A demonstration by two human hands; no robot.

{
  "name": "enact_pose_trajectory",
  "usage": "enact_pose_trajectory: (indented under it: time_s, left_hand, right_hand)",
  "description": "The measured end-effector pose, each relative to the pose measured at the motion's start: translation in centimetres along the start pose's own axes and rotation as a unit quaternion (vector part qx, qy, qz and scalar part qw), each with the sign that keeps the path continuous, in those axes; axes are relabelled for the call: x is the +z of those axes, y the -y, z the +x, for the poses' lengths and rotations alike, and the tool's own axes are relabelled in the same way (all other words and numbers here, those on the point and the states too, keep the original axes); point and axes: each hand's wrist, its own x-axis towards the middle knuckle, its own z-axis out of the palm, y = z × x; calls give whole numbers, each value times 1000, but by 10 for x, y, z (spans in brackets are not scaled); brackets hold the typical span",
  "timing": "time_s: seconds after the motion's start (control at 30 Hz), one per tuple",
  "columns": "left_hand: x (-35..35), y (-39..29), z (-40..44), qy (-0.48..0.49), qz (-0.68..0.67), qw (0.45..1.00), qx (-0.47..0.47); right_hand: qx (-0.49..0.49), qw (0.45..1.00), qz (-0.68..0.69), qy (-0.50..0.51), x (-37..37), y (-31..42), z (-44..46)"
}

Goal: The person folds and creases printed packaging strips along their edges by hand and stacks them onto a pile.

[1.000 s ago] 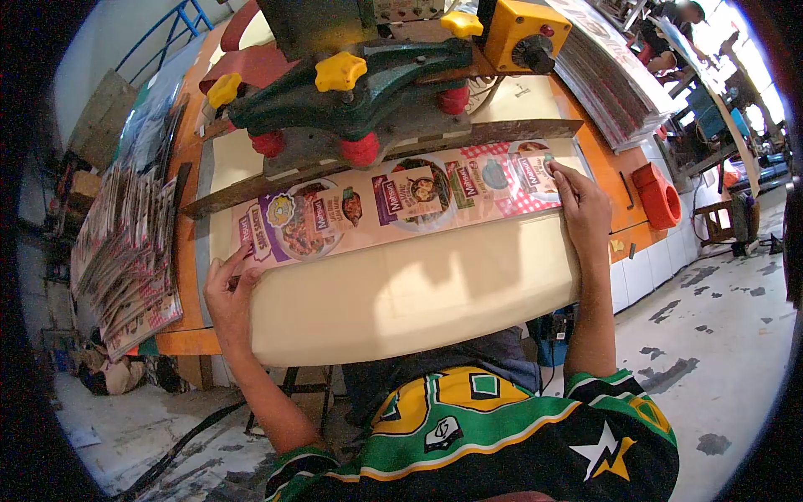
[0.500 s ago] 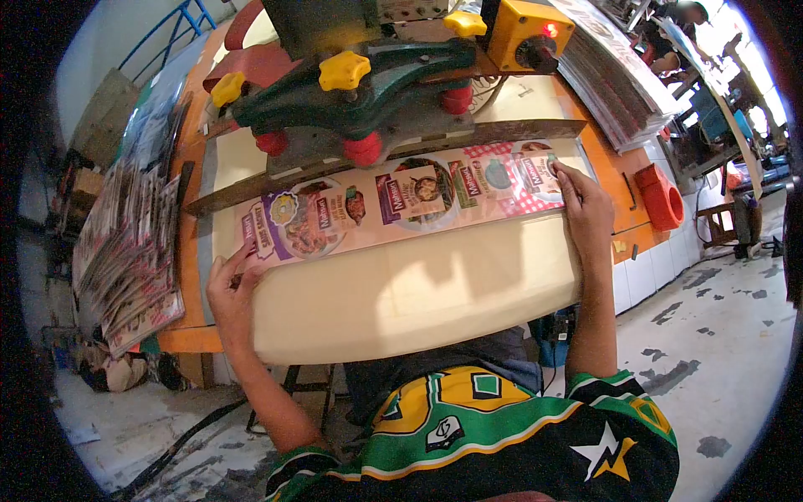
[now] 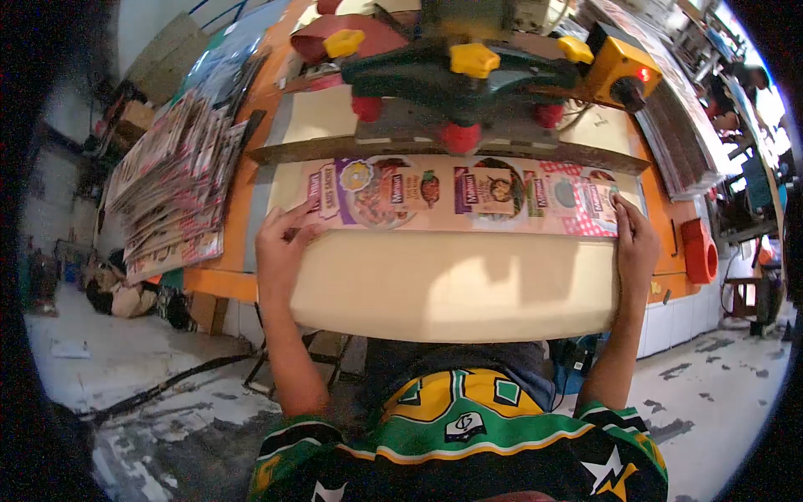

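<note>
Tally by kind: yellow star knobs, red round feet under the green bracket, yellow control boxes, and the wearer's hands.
Yellow star knobs: 3
Red round feet: 3
Yellow control box: 1
Wearer's hands: 2
Total: 9

The printed sheet (image 3: 443, 219) looks glossy, the knobs (image 3: 474, 60) plastic.
</note>
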Motion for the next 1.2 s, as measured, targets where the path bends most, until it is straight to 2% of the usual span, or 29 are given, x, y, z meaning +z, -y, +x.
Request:
enact_pose_trajectory:
  time_s: [0.03,0.17,0.37,0.7,0.8,0.87,1.0,1.1,1.2]
  left_hand:
    - [0,0,0,6,-46,999,-13]
    - [-6,-12,0,10,25,1000,4]
    - [-8,-7,1,2,17,999,47]
    - [-7,-10,0,-1,26,999,20]
    - [-8,-7,1,2,37,998,42]
    - [-7,-8,0,4,-2,1000,25]
    - [-1,-4,-1,-2,5,999,37]
    - [-2,-8,-1,3,20,1000,12]
    - [0,-4,0,13,-11,1000,8]
  right_hand:
    - [14,1000,-6,1,0,1,0]
    - [14,1000,0,0,0,6,-1]
    - [1,1000,-12,-5,1,3,0]
    - [-1,1000,-24,1,0,-2,1]
    - [-1,1000,-19,-1,3,-8,2]
    - [4,1000,-23,-2,2,-6,2]
    - [28,999,-42,3,-3,5,0]
    - [19,999,-31,-5,0,-4,-1]
    - [24,998,-57,-11,-3,0,0]
